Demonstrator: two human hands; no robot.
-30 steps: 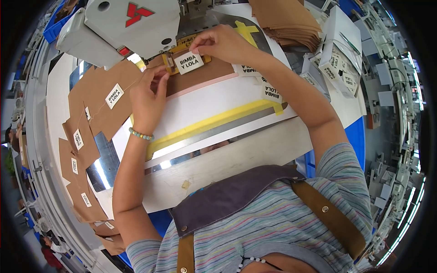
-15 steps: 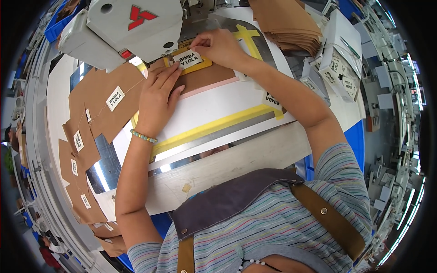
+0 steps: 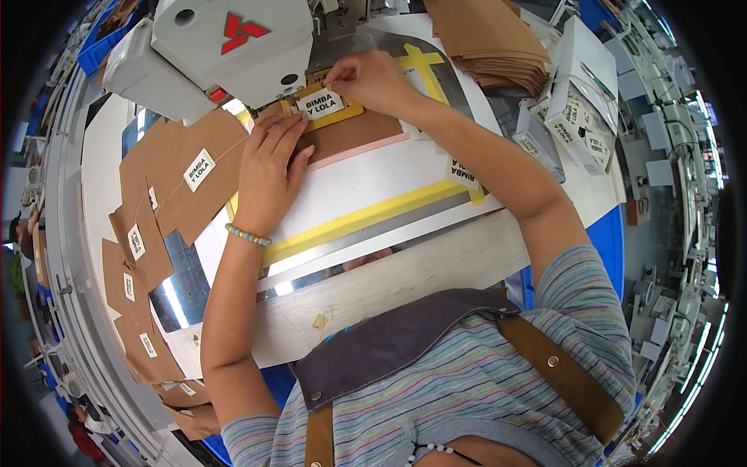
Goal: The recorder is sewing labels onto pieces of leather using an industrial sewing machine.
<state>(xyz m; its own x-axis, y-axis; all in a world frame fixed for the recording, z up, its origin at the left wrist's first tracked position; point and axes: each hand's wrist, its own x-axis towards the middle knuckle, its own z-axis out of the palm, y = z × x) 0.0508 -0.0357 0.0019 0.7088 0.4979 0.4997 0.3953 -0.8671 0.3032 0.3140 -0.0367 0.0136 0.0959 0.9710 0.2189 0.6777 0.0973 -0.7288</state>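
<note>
My left hand (image 3: 268, 171) lies open with fingers stretched out, their tips at the lower left edge of a white printed label (image 3: 317, 104). The label lies in a yellow frame (image 3: 344, 113) on a brown piece (image 3: 366, 132) under the grey sewing machine head (image 3: 202, 54). My right hand (image 3: 369, 86) is closed in a pinch at the label’s top right; whatever is between the fingertips is hidden. Below the brown piece is a white board (image 3: 334, 179) edged with yellow tape (image 3: 358, 202). More labels (image 3: 459, 171) lie beside it, partly under my right forearm.
Joined brown pieces with labels (image 3: 167, 194) spread over the left side. A brown stack (image 3: 490, 47) and white boxes of labels (image 3: 580, 117) stand at back right. Blue bins (image 3: 603, 249) sit beside and under the table. A co-worker (image 3: 27, 233) is at the far left.
My left hand has moved up and right, its fingers extending to the label. The label has settled lower in the yellow frame, and my right fingertips stay pinched by its top corner.
</note>
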